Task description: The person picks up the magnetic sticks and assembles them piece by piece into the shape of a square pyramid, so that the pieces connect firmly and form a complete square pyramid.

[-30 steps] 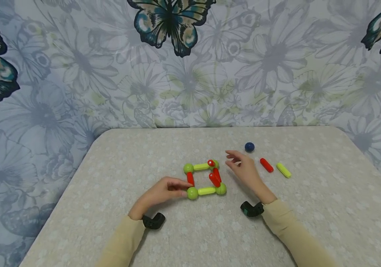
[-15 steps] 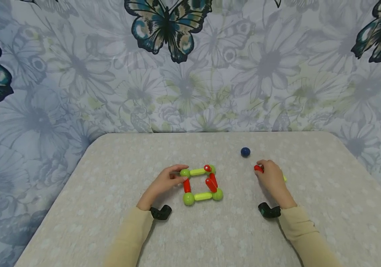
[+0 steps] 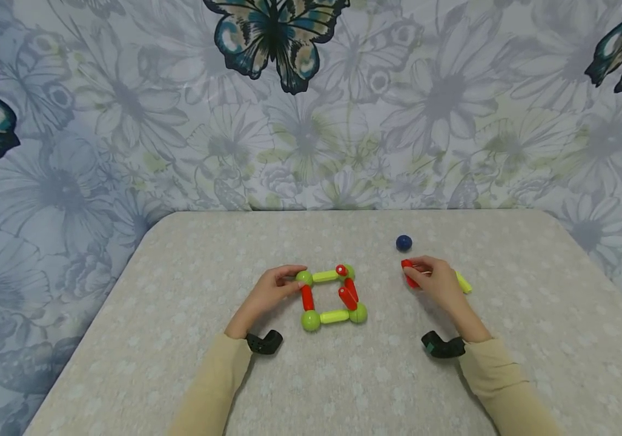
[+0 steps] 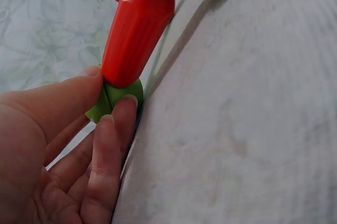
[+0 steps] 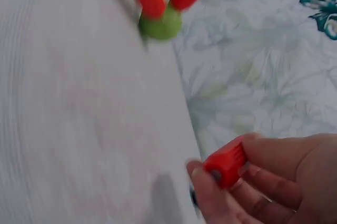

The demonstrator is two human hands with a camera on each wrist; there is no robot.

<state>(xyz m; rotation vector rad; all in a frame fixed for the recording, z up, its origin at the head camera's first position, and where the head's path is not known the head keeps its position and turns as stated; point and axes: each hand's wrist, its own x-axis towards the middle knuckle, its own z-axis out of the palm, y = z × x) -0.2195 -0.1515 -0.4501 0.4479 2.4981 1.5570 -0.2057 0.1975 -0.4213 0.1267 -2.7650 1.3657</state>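
Note:
A square frame of green balls, two yellow-green rods (image 3: 335, 317) and two red rods (image 3: 307, 298) lies on the table, with two more red rods (image 3: 347, 297) rising from its right-hand balls. The left hand (image 3: 267, 298) pinches the far left green ball (image 3: 304, 278); in the left wrist view its thumb and fingers lie around that ball (image 4: 111, 100), at the end of a red rod (image 4: 138, 34). Off to the right, the right hand (image 3: 441, 287) holds a loose red rod (image 3: 410, 274) between thumb and fingers, its end (image 5: 226, 167) facing the right wrist view.
A dark blue ball (image 3: 404, 243) lies beyond the right hand. One yellow-green rod (image 3: 463, 282) is on the table just right of that hand, partly hidden by it. Patterned cloth with butterflies hangs behind the table (image 3: 223, 242).
The left hand has moved from the near left ball to the far left one. The right hand has gone right, picked up the red rod and brought it slightly back left.

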